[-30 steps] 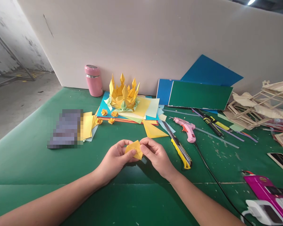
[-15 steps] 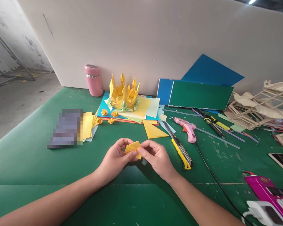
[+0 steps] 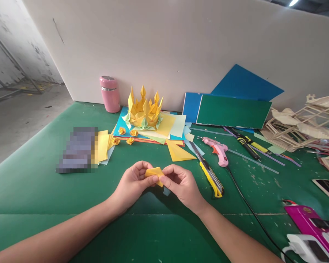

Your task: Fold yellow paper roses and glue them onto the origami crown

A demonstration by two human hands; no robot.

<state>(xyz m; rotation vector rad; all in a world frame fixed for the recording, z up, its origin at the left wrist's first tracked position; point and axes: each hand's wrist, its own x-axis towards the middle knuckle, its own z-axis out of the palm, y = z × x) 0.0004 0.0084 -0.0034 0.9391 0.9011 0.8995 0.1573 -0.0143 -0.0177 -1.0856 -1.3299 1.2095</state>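
Observation:
A small folded piece of yellow paper (image 3: 154,171) is held just above the green table, between both hands. My left hand (image 3: 135,180) pinches its left side, thumb on top. On its right edge my right hand (image 3: 182,186) is closed, thumb and fingertips gripping the paper. The fingers hide part of its folds. A small bluish scrap (image 3: 166,191) lies beneath the hands. Beyond them stands a yellow folded-paper crown (image 3: 144,113) with pale green paper pieces round its base. Several small yellow paper roses (image 3: 122,130) lie in front of the crown.
To the right lie a yellow box cutter (image 3: 211,179), a pink glue gun (image 3: 216,149) with a black cord, and pliers (image 3: 246,144). A yellow paper triangle (image 3: 179,151) is nearer the middle. A pink flask (image 3: 110,95) stands at the back; a magenta power strip (image 3: 304,215) is front right.
Both hands keep hold of the yellow paper, which now tilts flatter. My right thumb has shifted slightly downward along it. The bluish scrap beneath shows more.

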